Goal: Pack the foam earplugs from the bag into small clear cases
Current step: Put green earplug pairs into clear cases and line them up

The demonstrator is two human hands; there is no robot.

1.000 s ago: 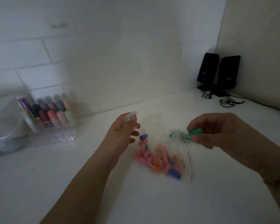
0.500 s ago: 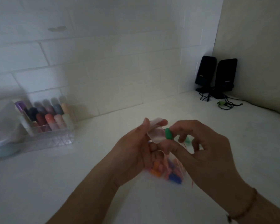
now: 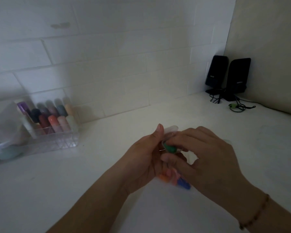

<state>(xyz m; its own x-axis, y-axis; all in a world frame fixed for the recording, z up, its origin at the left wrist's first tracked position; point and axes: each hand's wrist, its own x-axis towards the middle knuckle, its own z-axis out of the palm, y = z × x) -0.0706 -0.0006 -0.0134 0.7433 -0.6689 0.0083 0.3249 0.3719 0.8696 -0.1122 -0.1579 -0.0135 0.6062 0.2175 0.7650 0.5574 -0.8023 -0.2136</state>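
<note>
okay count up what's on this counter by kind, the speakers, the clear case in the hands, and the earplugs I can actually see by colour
Black speakers: 2
Small clear case, held in the left hand: 1
Green earplug, pressed in by the right hand: 1
Orange earplug: 1
Blue earplug: 1
Total: 6. Both hands hide most of the bag.

Setting: a domestic corner, most likely a desk or counter in a home, dimly lit. A white worktop [image 3: 60, 185] is bounded at twelve o'clock by a wall of white rectangular tiles [image 3: 107, 52] and at two to three o'clock by a plain painted wall [image 3: 267, 39]. At two o'clock a pair of small black desktop speakers [image 3: 228, 76] is stood in the corner, with loose cables [image 3: 237, 106] trailed beside them. At nine to ten o'clock a clear plastic organiser [image 3: 57, 140] is placed against the tiles, stocked with upright capped tubes [image 3: 52, 120] in assorted colours. No industrial or commercial fittings are shown.
</note>
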